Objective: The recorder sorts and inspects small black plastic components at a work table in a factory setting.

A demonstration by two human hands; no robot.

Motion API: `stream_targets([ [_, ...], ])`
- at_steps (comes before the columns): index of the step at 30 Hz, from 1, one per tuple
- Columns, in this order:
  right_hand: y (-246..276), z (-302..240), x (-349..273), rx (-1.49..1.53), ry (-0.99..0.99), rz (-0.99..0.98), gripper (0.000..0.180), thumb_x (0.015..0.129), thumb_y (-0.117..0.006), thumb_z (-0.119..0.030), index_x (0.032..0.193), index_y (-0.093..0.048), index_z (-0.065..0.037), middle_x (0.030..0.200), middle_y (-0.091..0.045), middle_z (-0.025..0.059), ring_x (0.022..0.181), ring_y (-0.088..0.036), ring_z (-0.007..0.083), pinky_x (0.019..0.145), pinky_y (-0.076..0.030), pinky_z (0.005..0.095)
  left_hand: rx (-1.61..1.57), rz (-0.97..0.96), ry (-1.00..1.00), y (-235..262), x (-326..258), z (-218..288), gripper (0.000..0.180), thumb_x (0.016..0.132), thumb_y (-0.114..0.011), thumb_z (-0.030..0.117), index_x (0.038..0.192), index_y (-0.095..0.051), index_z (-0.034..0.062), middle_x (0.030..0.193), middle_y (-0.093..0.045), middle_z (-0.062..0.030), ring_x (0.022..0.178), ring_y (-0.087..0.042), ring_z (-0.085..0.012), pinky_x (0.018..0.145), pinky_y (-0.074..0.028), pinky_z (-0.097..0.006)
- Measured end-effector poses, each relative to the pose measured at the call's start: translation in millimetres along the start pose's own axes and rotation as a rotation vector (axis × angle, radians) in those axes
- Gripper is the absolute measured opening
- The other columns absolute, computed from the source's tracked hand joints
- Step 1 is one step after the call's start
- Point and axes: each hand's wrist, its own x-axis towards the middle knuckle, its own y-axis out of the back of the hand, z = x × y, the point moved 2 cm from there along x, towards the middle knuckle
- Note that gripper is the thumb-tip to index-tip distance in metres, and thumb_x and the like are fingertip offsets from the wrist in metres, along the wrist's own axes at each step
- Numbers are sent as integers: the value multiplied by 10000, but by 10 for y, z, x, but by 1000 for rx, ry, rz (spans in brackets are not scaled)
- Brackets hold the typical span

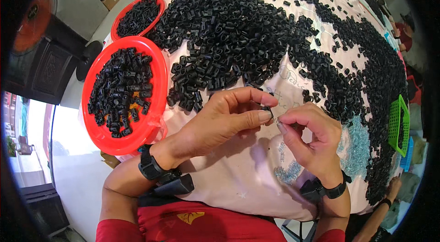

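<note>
My left hand (224, 116) pinches a small black plastic piece (268, 111) in a narrow grip above the desk (238, 178); my right hand (309, 136) touches it, fingertips closed, beside the red bowl (158, 104).

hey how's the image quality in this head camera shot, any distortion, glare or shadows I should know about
Head view: strong fisheye bending, with the table edge curving and black vignette in the corners; bright, even daylight, blown out at the lower left; soft shadows under the left hand and right hand; the small black part pinched between them is sharp, while the far black pile stays fairly clear.
</note>
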Motion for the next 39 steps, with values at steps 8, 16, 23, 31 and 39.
stream_targets([
  [8, 11, -20, 19, -66, 50, 20, 197, 803, -760, 74, 969, -747, -33, 900, -746, 88, 720, -654, 170, 559, -494, 261, -105, -11, 87, -26, -14, -14, 294, 1023, -662, 131, 1280, -610, -3, 1079, -728, -97, 851, -670, -76, 674, -527, -195],
  [16, 33, -77, 7, -157, 98, 24, 242, 778, -782, 84, 990, -751, -29, 887, -733, 102, 739, -676, 210, 627, -539, 292, -75, -68, 79, -34, -5, -62, 265, 1036, -651, 166, 1245, -614, 7, 1083, -737, -102, 850, -681, -76, 679, -532, -198],
  [23, 25, -121, 18, -217, 144, 13, 321, 778, -777, 95, 1078, -761, -20, 905, -720, 101, 728, -661, 226, 621, -528, 309, -118, -127, 136, -42, -5, -99, 278, 1071, -588, 175, 1280, -594, -7, 1124, -722, -113, 850, -664, -69, 701, -528, -190],
  [31, 26, -56, 33, -236, 156, 8, 292, 768, -778, 85, 1042, -757, -13, 912, -709, 108, 720, -648, 245, 620, -519, 328, -253, -25, 99, 6, -20, -93, 251, 1076, -571, 163, 1278, -585, 16, 1150, -719, -126, 897, -680, -99, 727, -550, -203],
  [39, -93, 166, 25, -432, 95, -209, 263, 790, -778, -39, 1050, -742, -61, 908, -665, 96, 821, -657, 298, 679, -544, 390, -383, 73, -28, 140, 3, -59, 226, 1071, -575, 150, 1272, -575, 46, 1193, -701, -134, 969, -690, -130, 761, -569, -220],
])
